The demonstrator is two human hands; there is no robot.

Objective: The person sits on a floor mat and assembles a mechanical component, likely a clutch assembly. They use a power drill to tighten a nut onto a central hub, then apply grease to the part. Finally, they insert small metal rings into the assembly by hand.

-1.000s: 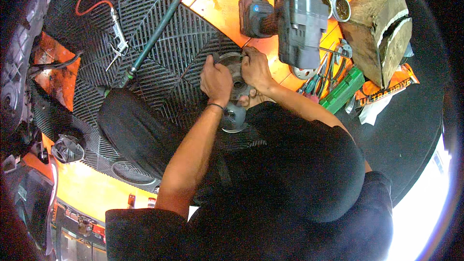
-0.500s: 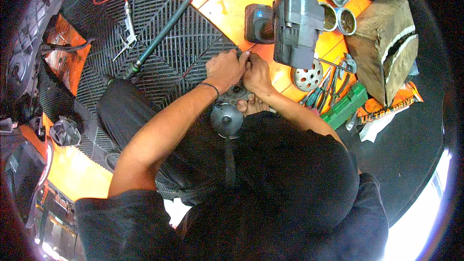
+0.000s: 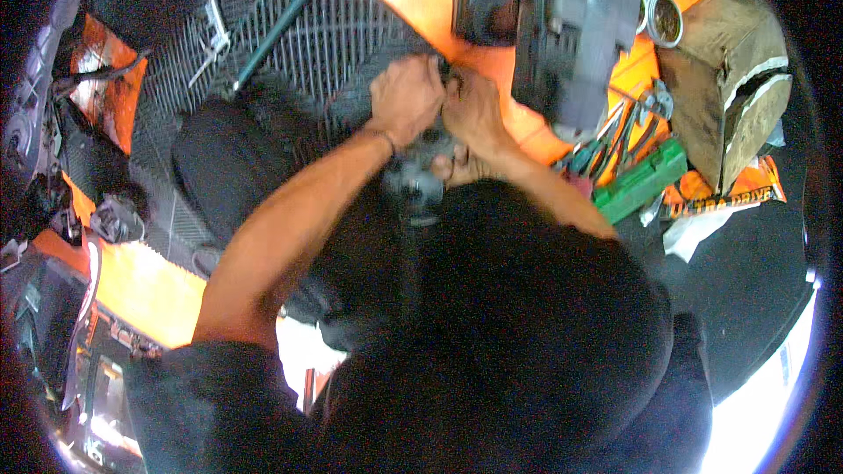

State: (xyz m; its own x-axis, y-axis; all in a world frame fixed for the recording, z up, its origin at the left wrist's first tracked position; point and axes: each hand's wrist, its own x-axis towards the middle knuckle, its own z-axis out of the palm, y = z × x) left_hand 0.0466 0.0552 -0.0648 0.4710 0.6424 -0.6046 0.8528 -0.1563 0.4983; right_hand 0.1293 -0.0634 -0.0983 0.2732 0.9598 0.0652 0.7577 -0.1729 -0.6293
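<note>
My left hand (image 3: 406, 98) and my right hand (image 3: 474, 110) are closed side by side, thumbs close together, above the floor in front of me. Something small and dark sits between them, but the fingers hide what it is. Just below the hands, between my legs, is a greyish round metal part (image 3: 416, 189), blurred by motion. Bare toes (image 3: 453, 164) show beside it, under my right wrist. A dark cord circles my left wrist.
A large dark power tool (image 3: 566, 44) stands close on my right, beside a black block (image 3: 483, 4). Farther right are hand tools (image 3: 619, 136), a green case (image 3: 645, 180), a cardboard box (image 3: 702, 61) and an open can (image 3: 663, 19). A hose (image 3: 285, 22) and air gun (image 3: 213, 22) lie on the ribbed mat.
The whole view has shifted and blurred, with the power tool appearing larger and farther right. Both hands stay closed together, a little higher in the picture.
</note>
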